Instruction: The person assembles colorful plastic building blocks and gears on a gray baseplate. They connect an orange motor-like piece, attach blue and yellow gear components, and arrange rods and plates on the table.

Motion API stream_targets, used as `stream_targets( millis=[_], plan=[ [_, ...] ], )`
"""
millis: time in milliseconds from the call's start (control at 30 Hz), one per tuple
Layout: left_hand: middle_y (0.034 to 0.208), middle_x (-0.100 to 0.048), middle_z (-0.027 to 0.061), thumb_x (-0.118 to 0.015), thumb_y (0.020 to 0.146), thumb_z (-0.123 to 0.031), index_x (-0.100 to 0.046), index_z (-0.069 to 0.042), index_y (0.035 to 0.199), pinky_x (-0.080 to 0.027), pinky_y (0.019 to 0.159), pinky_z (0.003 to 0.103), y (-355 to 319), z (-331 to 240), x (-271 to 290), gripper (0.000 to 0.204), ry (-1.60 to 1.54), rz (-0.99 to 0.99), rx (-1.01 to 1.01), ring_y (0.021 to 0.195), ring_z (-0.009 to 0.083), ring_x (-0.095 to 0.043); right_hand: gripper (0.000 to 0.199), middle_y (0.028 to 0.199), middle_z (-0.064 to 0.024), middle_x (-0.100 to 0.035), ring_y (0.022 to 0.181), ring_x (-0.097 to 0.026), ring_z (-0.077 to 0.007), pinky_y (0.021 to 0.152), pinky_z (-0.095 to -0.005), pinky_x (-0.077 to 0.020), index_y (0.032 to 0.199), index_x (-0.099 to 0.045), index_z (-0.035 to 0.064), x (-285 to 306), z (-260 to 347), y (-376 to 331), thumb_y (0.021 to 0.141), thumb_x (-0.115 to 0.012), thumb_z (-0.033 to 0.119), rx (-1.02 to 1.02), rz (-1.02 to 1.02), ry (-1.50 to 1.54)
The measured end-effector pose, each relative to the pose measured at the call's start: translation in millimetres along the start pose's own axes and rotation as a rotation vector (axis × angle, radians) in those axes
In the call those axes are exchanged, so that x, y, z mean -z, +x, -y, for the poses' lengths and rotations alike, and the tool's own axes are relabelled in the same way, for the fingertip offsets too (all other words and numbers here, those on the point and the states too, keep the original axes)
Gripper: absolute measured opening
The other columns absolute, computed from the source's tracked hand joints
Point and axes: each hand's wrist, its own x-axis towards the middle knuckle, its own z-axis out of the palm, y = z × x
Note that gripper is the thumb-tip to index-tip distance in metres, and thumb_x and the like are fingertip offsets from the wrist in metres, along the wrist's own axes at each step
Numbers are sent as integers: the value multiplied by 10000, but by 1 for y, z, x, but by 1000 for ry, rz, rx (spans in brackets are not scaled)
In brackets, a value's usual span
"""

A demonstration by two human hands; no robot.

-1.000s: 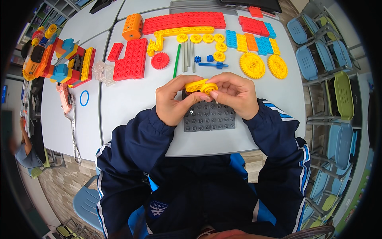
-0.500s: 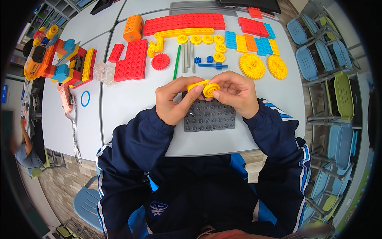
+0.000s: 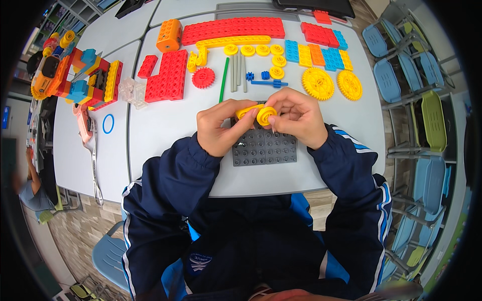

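Observation:
Above a dark grey studded baseplate (image 3: pixel 264 151), both my hands are closed on small yellow toy parts. My left hand (image 3: pixel 217 127) pinches a yellow building piece (image 3: pixel 246 110), mostly covered by the fingers, so its full shape cannot be made out. Between the thumb and fingers of my right hand (image 3: pixel 303 120) is a yellow pulley wheel (image 3: pixel 265 117), its ringed face turned toward me. The wheel sits right against the yellow piece; whether the two are joined is hidden. Beyond the hands lie grey rods (image 3: pixel 236 72), a green rod (image 3: pixel 224 80) and a blue axle piece (image 3: pixel 269 83).
Yellow gears (image 3: pixel 318 84), a red gear (image 3: pixel 203 78), several yellow pulley wheels and red bricks (image 3: pixel 173 75) lie across the far table. A built brick model (image 3: pixel 83 75) stands at the left, near a blue ring (image 3: pixel 108 124) and a lanyard (image 3: pixel 94 160). Chairs (image 3: pixel 427 183) line the right.
The pulley wheel has tilted slightly in my right fingers, and the yellow piece in my left hand has shifted a little. The parts on the table stay in place.

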Motion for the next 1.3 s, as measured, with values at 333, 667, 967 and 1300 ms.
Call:
stream_targets(
  millis=[333, 667, 967, 1300],
  plan=[
    [875, -731, 104, -674, 918, -25, -721, 51, 1052, -530, 676, 225, 0, -2, 0, 161, 37, 1, -10, 730, 128, -706, 217, 904, -32, -676, 817, -653, -62, 697, -188, -521, 1065, -608, 22, -5, -1, -1, 869, -694, -19, -34, -21, 64],
    [883, -731, 102, -680, 914, -20, -719, 50, 1063, -529, 671, 223, -1, -3, -2, 169, 15, 6, 8, 731, 127, -704, 223, 905, -26, -663, 818, -653, -66, 729, -207, -529, 1068, -596, 21, -4, -2, -3, 867, -689, -3, -23, -18, 16],
    [800, -715, 123, -743, 864, -39, -725, 19, 1029, -521, 569, 240, 0, 4, -3, 175, 159, -85, -225, 606, 149, -681, 258, 930, -13, -653, 811, -622, -44, 723, -209, -517, 1051, -553, 49, -11, 3, 0, 876, -742, 63, 10, 2, -7],
    [746, -700, 123, -777, 825, -36, -707, 31, 979, -516, 511, 274, 2, 3, -2, 182, 310, -69, -385, 550, 203, -663, 282, 840, 56, -601, 647, -443, 13, 588, -159, -351, 986, -553, 75, -14, -2, -3, 855, -799, 114, 57, -58, -198]
  ],
)
